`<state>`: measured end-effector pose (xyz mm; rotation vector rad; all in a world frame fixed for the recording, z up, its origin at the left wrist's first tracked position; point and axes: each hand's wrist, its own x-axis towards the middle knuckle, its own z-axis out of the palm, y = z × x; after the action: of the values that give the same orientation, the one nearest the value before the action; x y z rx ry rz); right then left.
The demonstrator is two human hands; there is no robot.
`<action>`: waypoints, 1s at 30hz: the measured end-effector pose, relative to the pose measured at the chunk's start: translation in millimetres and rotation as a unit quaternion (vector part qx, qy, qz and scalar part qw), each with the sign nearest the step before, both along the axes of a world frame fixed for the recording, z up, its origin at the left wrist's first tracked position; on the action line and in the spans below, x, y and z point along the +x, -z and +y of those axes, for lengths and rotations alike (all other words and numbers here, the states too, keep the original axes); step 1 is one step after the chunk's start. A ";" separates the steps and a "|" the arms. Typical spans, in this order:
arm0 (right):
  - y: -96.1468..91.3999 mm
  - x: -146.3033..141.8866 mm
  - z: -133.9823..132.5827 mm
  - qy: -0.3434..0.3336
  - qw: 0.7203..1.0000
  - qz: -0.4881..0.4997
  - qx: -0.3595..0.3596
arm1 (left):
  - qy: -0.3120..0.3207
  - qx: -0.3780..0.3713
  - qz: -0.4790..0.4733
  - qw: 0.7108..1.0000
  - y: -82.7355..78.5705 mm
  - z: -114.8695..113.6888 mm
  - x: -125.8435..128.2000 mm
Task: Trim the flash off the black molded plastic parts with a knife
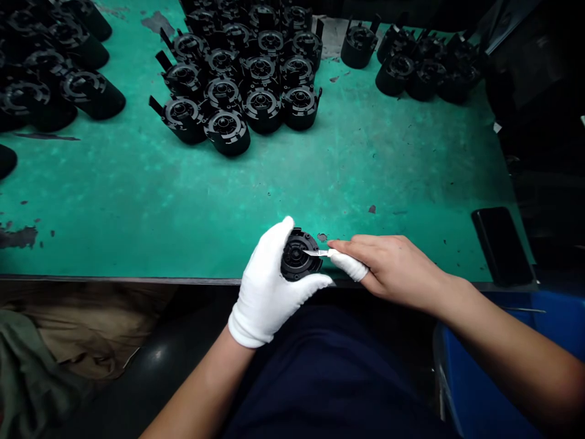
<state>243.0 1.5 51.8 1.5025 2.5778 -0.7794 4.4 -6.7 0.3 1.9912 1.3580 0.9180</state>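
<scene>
My left hand (269,286), in a white glove, is wrapped round a round black plastic part (298,255) and holds it at the near edge of the green table (283,177). My right hand (388,265) is bare except for a white cover on the thumb. It pinches a small blade (316,252) whose tip rests on the face of the black part.
Several identical black parts (242,79) stand clustered at the far middle of the table, more at the far left (50,73) and far right (425,61). A dark phone (501,244) lies at the right edge. A blue bin (507,360) sits below right.
</scene>
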 end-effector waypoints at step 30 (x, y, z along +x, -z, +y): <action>-18.2 -31.2 -16.8 0.064 0.988 -0.141 0.023 | -0.047 0.023 -0.015 0.999 15.5 1.1 6.3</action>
<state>211.8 -15.3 70.0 1.6697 2.3273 -0.4774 10.7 -5.5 -15.2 1.9542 1.4358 1.0264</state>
